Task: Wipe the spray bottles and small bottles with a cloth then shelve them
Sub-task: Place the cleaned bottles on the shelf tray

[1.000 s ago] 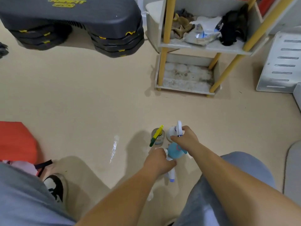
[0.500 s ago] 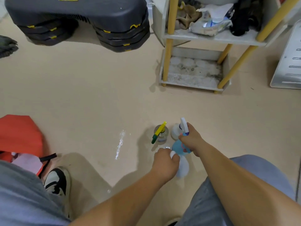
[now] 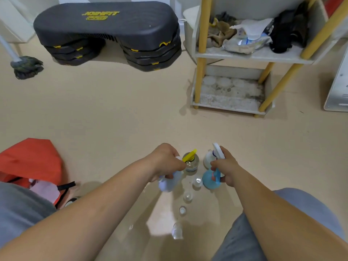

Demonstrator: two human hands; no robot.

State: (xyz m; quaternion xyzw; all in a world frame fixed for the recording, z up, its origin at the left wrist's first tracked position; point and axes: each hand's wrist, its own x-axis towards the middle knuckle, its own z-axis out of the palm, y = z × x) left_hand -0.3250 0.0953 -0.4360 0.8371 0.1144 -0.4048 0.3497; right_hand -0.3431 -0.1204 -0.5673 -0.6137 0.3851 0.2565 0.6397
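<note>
While the left hand (image 3: 164,161) grips a pale soft thing, maybe the cloth (image 3: 170,183), by the yellow-topped bottle (image 3: 192,165) low in the middle, the right hand (image 3: 225,170) is curled round the blue spray bottle (image 3: 208,182). Small bottles (image 3: 187,196) stand in a row just below, between the arms. An arm could bump them and tip them over, because they stand so close.

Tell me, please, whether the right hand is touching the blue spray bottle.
Touching. The head view shows the right hand gripping the blue spray bottle at its neck, fingers curled round it, with no gap visible.
</note>
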